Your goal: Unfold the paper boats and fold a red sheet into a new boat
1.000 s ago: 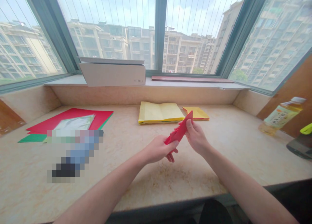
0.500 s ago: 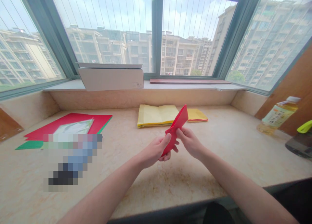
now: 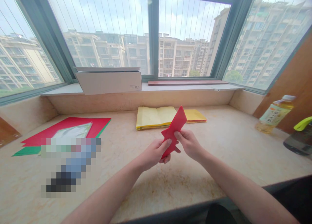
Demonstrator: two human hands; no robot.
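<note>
A folded red paper (image 3: 174,130) with pointed corners is held up between my hands over the marble counter (image 3: 156,185). My left hand (image 3: 153,154) pinches its lower part, with the thumb across the front. My right hand (image 3: 188,143) grips its right edge between thumb and fingers. Behind the paper lies an open stack of yellow paper (image 3: 155,117), partly hidden at its right by the red fold. A smaller folded yellow paper (image 3: 195,115) sits beside it.
Red and green paper sheets (image 3: 65,129) lie at the counter's left, under a pixelated, blurred object (image 3: 70,164). A white box (image 3: 108,82) stands on the window sill. A bottle (image 3: 274,115) and a dark container (image 3: 299,142) with a lime handle stand at right.
The red paper has turned in my hands, and a side point now shows at its left. The view has tilted upward, so the counter items sit lower in the picture.
</note>
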